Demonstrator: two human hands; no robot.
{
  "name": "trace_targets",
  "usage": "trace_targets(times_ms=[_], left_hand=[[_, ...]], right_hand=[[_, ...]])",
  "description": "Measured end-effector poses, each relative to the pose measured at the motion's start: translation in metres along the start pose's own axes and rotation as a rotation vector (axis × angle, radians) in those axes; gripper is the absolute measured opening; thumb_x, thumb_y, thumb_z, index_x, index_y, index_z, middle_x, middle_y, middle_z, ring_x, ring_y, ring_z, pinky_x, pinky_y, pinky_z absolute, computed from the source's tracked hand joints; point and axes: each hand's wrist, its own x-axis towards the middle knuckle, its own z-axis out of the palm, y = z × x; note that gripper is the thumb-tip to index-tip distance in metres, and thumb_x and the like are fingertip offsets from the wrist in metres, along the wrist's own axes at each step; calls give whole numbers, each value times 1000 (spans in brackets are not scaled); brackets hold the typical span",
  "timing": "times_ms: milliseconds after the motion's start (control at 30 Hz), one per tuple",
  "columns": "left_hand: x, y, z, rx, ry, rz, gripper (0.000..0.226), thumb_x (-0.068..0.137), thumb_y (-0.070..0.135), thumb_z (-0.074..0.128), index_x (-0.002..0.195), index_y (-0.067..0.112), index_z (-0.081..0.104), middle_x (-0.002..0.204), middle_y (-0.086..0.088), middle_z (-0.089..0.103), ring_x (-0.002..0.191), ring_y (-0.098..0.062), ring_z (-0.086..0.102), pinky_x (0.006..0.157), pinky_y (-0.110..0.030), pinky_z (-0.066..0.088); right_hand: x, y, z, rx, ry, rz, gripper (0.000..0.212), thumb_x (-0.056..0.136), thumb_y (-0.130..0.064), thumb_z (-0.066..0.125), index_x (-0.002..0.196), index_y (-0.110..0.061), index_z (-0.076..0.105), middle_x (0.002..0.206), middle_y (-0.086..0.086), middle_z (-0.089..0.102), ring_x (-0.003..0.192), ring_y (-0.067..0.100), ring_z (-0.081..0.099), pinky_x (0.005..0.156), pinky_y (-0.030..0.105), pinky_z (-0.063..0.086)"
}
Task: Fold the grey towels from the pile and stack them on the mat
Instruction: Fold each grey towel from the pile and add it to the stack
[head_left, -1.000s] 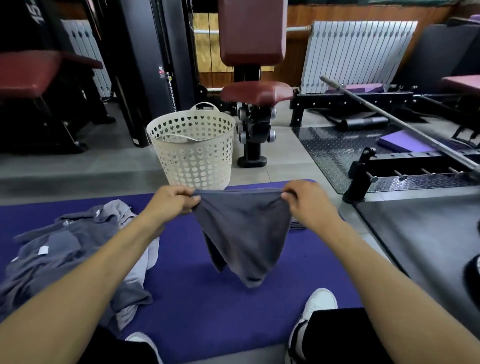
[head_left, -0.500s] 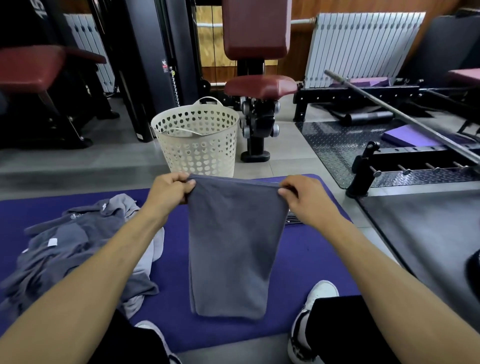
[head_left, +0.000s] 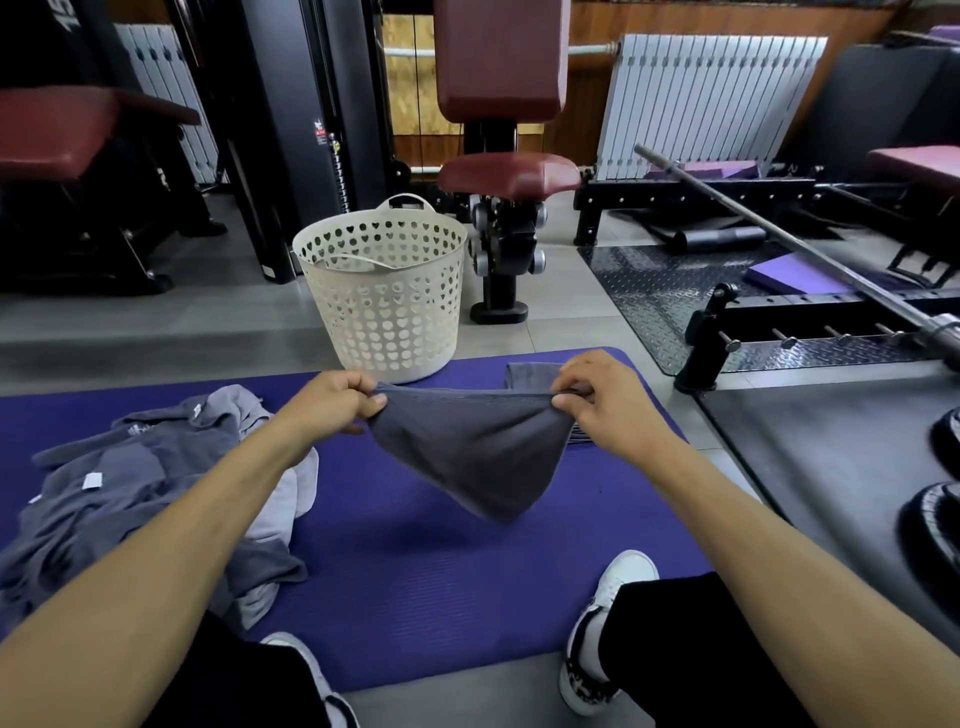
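**So the towel's bunched up again**

Half a second back it hung long and flat; now the grey towel (head_left: 475, 457) sags in a short pouch between the hands. Left hand (head_left: 337, 402) pinches one top corner with curled fingers, right hand (head_left: 605, 402) pinches the other, top edge stretched tight between them, held above the middle of the purple mat (head_left: 415, 571). Folded stack (head_left: 530, 375) sits near the mat's far right corner, unfolded pile (head_left: 135, 493) along its left edge, white basket (head_left: 384, 291) at the far edge.
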Motion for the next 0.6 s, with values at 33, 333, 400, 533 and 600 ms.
trace_targets(times_ms=[33,333,400,533,600], left_hand=[[-1,0,-1,-2,-23,1,16,91,5,63,77,12,63,73,2,63,76,-12,60,83,-35,55],[8,-5,12,-134,-150,-138,24,93,7,62,71,15,59,66,0,60,67,-16,57,63,-27,51],[19,-15,21,-46,-97,-188,18,93,8,62,75,14,63,65,1,62,68,-16,60,65,-30,55],[50,-36,39,154,43,-184,14,93,14,60,80,13,63,79,-4,64,73,-17,58,66,-29,50],[67,-39,42,124,136,-110,16,93,15,60,78,15,61,75,-3,63,71,-18,54,67,-28,45]], right_hand=[[-1,-1,-2,-6,-25,42,12,87,-10,70,97,-14,73,103,-6,61,96,11,56,90,21,43],[5,17,6,19,-471,416,13,92,-11,64,81,-15,70,77,1,64,72,16,60,67,30,53],[12,21,16,-97,-544,393,20,94,-15,61,75,-17,67,77,2,64,75,21,60,71,31,52],[34,26,36,-276,-471,351,25,97,-19,55,100,2,68,102,16,70,99,32,63,83,38,51],[49,29,40,-224,-324,330,24,98,-18,53,100,3,65,101,17,69,95,32,61,79,38,51]])
